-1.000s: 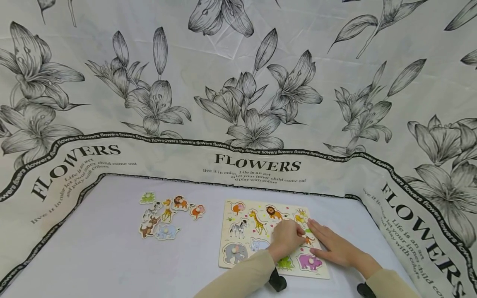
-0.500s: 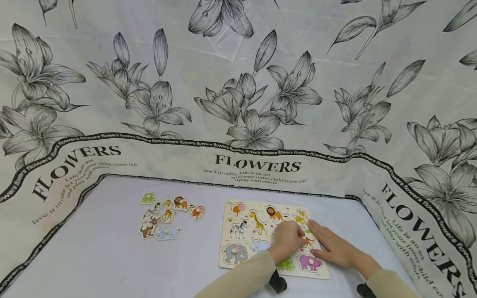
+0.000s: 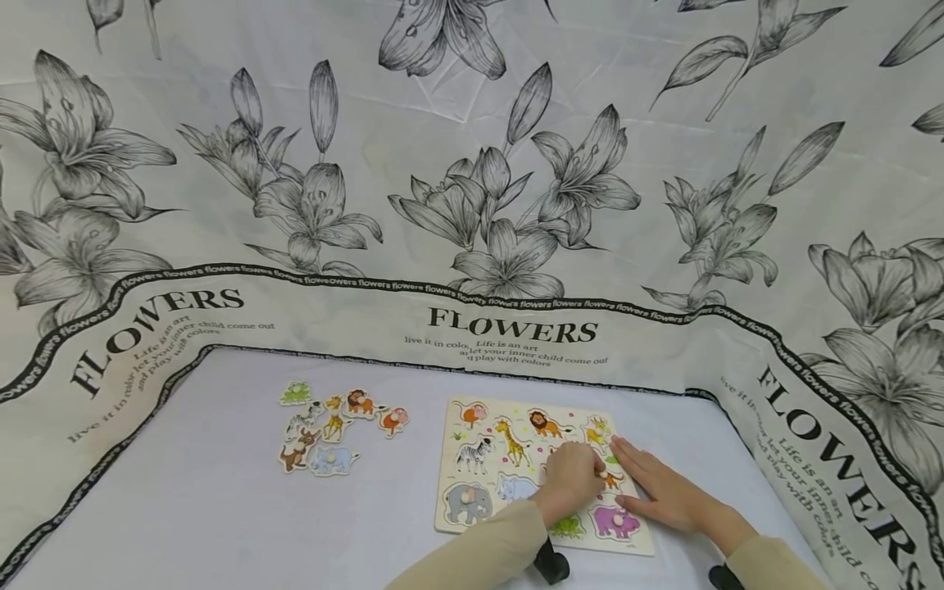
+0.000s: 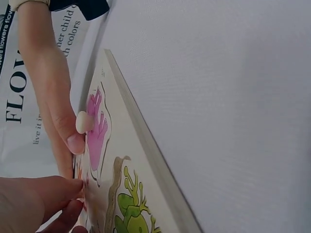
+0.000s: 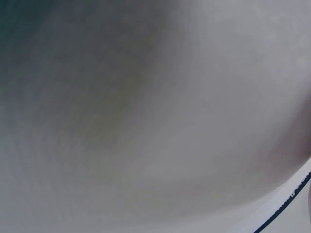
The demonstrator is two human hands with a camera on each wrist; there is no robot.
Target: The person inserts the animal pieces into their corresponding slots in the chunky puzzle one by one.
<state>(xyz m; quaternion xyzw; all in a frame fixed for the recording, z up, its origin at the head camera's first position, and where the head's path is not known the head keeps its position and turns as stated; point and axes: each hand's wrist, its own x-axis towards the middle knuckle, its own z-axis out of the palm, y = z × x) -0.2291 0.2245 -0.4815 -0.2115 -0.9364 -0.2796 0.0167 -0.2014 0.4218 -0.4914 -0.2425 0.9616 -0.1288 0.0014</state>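
On the table lies a wooden animal puzzle board (image 3: 501,524), with printed animals and cut-out outlines. My left hand (image 3: 574,479) reaches across its right half, fingers curled and fingertips down at an orange animal puzzle piece (image 3: 610,478); the hand hides most of that piece and its knob. Extended along the board's right edge, my right hand (image 3: 664,487) rests with straight fingers, its thumb beside the purple hippo piece (image 3: 615,521). In the left wrist view, the left fingers (image 4: 53,194) meet the board near the hippo's knob (image 4: 84,122). A knobbed elephant piece (image 3: 468,501) sits in the board's near left corner.
Left of the board, several loose pieces lie close together, among them a frog (image 3: 296,393), a lion (image 3: 361,403), a kangaroo (image 3: 297,452) and a light blue rhino (image 3: 333,460). A flower-printed cloth (image 3: 354,319) surrounds the white table (image 3: 221,508) at back and sides.
The head view has shifted very slightly. Both hands, the board and the loose pieces keep their places.
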